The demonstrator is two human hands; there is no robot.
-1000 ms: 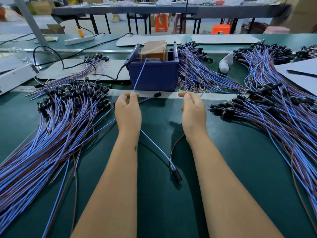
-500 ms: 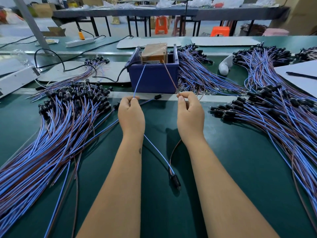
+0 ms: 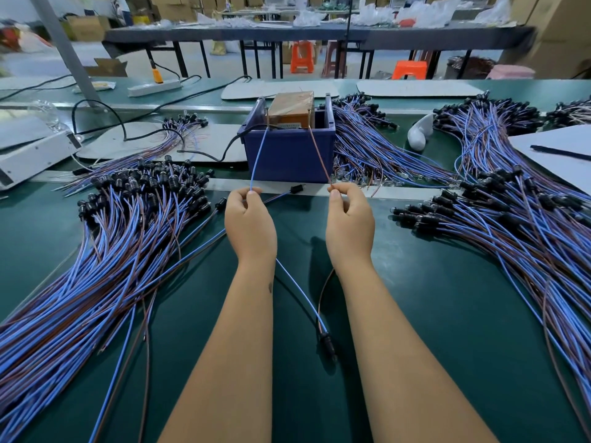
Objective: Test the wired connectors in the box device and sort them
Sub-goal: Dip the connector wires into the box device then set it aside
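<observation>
Blue box device [image 3: 289, 155]; its label writing is unreadable.

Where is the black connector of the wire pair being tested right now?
In the head view, the black connector lies on the green mat low in the centre, between the two forearms, well short of the blue box.

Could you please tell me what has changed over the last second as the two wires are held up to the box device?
The brown wire, pinched by the right hand, swung its far end left to the box device. The left hand keeps pinching the blue wire, still reaching the box. The black connector stays on the mat between the forearms.
</observation>
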